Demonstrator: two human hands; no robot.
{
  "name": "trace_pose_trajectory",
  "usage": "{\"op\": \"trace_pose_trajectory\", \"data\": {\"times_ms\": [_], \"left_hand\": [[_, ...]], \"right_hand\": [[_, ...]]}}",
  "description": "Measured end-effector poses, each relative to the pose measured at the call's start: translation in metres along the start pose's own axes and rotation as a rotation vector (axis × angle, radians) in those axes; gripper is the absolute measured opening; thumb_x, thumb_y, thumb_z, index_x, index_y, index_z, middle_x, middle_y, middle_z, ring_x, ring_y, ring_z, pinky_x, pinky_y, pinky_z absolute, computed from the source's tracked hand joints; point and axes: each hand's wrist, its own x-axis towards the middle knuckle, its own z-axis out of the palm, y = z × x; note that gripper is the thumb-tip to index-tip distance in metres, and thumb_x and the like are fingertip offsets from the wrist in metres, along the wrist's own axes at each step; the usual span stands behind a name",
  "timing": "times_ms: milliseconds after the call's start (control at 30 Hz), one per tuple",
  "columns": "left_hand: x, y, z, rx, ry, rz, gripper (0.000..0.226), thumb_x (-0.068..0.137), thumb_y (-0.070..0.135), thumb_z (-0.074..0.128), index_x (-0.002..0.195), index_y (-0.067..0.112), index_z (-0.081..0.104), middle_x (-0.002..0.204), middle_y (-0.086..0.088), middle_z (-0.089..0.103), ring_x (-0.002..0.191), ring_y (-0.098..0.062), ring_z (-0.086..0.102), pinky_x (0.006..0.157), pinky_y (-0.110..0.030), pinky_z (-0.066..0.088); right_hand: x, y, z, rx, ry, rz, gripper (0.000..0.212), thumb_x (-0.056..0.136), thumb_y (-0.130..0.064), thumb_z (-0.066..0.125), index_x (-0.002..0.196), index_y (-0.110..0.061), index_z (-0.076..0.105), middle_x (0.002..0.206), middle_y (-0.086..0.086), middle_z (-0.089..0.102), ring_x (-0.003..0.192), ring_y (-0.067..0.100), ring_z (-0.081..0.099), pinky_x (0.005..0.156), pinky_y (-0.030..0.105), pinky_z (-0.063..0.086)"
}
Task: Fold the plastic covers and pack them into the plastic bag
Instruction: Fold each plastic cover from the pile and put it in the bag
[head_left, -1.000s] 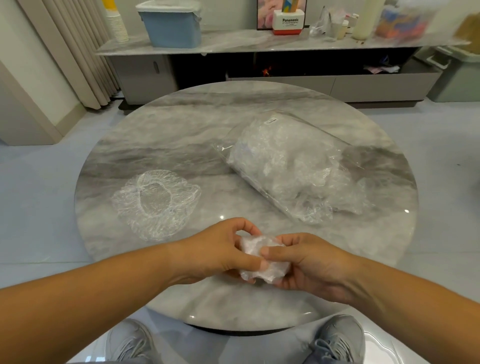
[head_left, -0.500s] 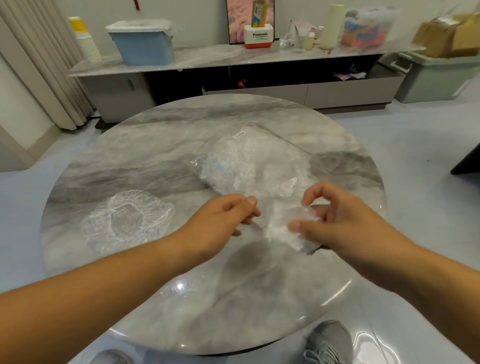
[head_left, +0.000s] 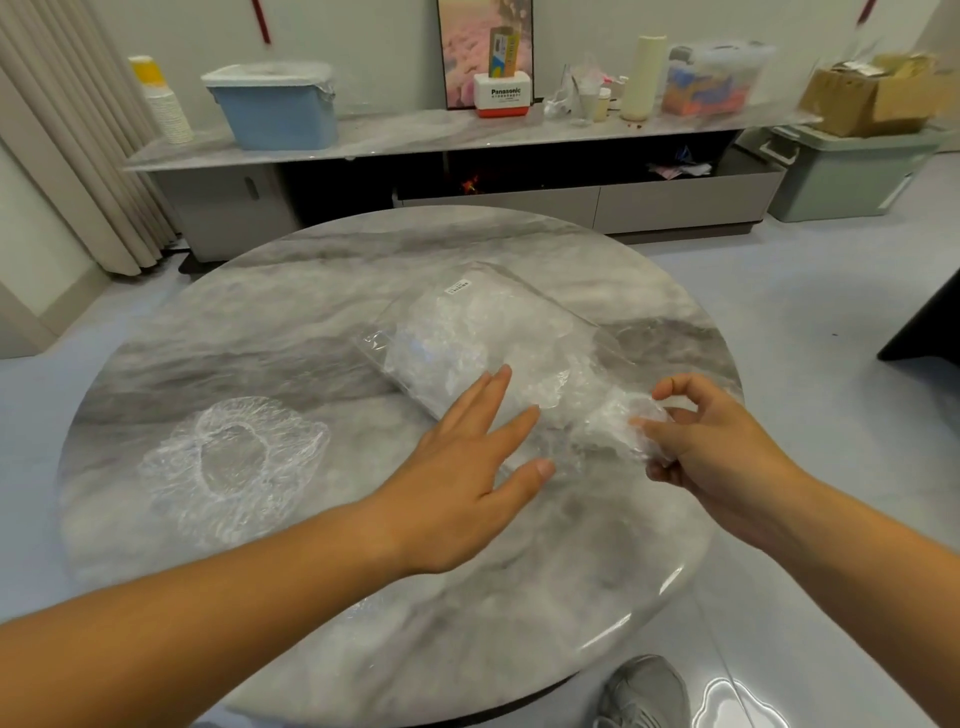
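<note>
1. Round marble table (head_left: 311, 322): fills the middle of the view and carries everything the task concerns.
2. Long low sideboard (head_left: 519, 130): stands behind the table against the wall, crowded with tubs and boxes, among them a blue bin (head_left: 275, 109) at its left.
3. Clear plastic bag (head_left: 467, 338): lies flat and diagonal on the far right half of the table, already stuffed with crumpled white film, with a small label near its far corner.
4. Unfolded plastic cover (head_left: 234, 462): lies spread out on the left part of the table with its elastic rim puckered into a ring, well apart from both hands and from the bag.
5. Left hand (head_left: 462, 467): reaches in palm down, fingers straight and fanned wide, holding nothing. Fingertips overlap the near edge of the bag (pressing or merely hovering, cannot tell).
6. Right hand (head_left: 722, 447): sits at the bag's near right end, thumb and curled fingers pinching a bundle of film.
7. Folded plastic cover (head_left: 636, 421): a small scrunched wad in that pinch, right against the bag's near end and just right of the left hand's fingertips. Impossible to tell whether any of it is inside the bag's mouth.
</note>
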Motion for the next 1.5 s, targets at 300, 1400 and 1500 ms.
{"op": "trace_pose_trajectory", "data": {"times_ms": [300,1400,1500], "left_hand": [[-0.002,-0.011,0.004,0.095,0.028,0.066,0.07,0.099,0.066,0.024,0.159,0.041,-0.002,0.157,0.021,-0.037,0.142,0.005,-0.036,0.125,-0.033,-0.004],[-0.017,-0.015,-0.006,-0.025,-0.035,0.206,0.084,0.095,0.067,0.028,0.16,0.027,-0.007,0.164,0.018,-0.025,0.145,0.008,-0.026,0.123,-0.021,-0.004],[-0.019,-0.019,-0.007,-0.003,-0.044,0.196,0.084,0.095,0.068,0.027,0.16,0.028,-0.008,0.162,0.019,-0.026,0.144,0.009,-0.027,0.121,-0.018,-0.006]], "right_hand": [[0.004,0.002,0.012,-0.082,-0.082,-0.111,0.028,0.094,0.013,0.055,0.083,-0.01,0.066,0.077,0.001,0.068,0.054,0.011,0.061,0.057,0.026,0.053],[0.033,-0.041,0.104,0.724,-0.265,0.232,0.106,0.073,-0.089,0.053,0.137,-0.005,0.058,0.161,0.022,0.029,0.14,0.048,0.041,0.107,0.056,0.047],[0.034,-0.037,0.106,0.723,-0.25,0.248,0.096,0.079,-0.086,0.05,0.134,-0.007,0.06,0.158,0.023,0.032,0.128,0.048,0.053,0.106,0.054,0.047]]}}
